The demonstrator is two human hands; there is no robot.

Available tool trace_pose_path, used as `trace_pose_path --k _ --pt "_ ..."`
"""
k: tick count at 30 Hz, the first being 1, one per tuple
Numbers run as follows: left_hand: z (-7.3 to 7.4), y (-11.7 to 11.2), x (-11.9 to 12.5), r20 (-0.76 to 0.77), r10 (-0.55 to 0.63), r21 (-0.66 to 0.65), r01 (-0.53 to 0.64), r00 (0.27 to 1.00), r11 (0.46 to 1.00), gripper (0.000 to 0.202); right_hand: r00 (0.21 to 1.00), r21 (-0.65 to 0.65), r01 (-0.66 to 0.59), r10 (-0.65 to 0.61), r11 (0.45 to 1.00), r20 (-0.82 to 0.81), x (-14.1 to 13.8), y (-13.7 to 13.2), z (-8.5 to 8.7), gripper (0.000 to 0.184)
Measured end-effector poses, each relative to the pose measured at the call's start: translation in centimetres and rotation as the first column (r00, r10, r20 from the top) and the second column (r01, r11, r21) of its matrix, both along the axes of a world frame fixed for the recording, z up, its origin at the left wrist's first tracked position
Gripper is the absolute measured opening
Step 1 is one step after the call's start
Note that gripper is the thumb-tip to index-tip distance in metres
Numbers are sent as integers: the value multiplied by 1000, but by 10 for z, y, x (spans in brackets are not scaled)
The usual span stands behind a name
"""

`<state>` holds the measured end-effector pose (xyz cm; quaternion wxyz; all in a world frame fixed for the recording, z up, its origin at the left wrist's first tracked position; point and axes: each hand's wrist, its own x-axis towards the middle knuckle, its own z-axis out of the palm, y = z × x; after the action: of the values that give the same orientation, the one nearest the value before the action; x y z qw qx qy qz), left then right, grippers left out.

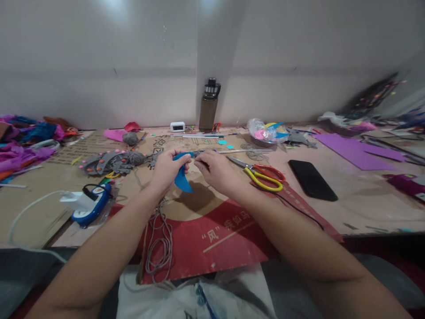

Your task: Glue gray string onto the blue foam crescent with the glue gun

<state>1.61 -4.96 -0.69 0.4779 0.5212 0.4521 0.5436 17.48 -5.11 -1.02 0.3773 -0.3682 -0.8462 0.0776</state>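
My left hand [167,169] is closed, its thumb and fingers pinching a blue strip [183,178] of paper or felt, whose pointed tail hangs below. Close beside it, my right hand [213,169] is closed in a pinch on a thin pale stick [244,151], which reaches out to the right. Blue material shows on the stick between the two hands; the fingertips partly hide it. Scissors [262,175] with one red and one yellow handle lie right of my right hand. Grey yarn [159,248] trails below my left wrist over a red and tan cardboard sheet [232,239].
A black phone [312,179] and purple sheets [353,150] lie to the right. A bottle [208,108] stands by the wall, near a small white clock [177,127] and a bowl [264,141] of scraps. At left are a blue power strip [94,206] and grey dotted pieces [106,162].
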Motion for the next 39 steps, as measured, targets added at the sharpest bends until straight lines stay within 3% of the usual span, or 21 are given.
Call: trace_pose_path --k 8,15,22,27,30,33,39 --pt "7 -9 2 -273 33 51 -20 961 998 16 999 128 36 -37 991 3 9 3 4 20" --pt "1 -6 0 -245 -125 -3 128 962 992 21 991 103 40 -26 994 -135 16 16 3 16" --pt "-1 -4 -2 -114 -220 -22 219 969 976 23 968 -84 17 -38 996 -247 15 19 2 16" --pt "0 -4 -1 33 -205 -13 205 978 979 27 944 -288 -89 -11 953 -329 9 21 -7 20" --pt "1 -2 0 113 -163 -8 165 980 986 27 962 -293 -78 -6 953 -274 3 16 -10 19" --pt "1 0 -1 132 -125 -6 127 983 992 26 987 -170 -66 40 983 -153 -2 10 -13 20" --pt "1 0 -1 26 -22 13 22 999 1000 22 995 -13 5 -3 1000 98 -4 0 -8 23"
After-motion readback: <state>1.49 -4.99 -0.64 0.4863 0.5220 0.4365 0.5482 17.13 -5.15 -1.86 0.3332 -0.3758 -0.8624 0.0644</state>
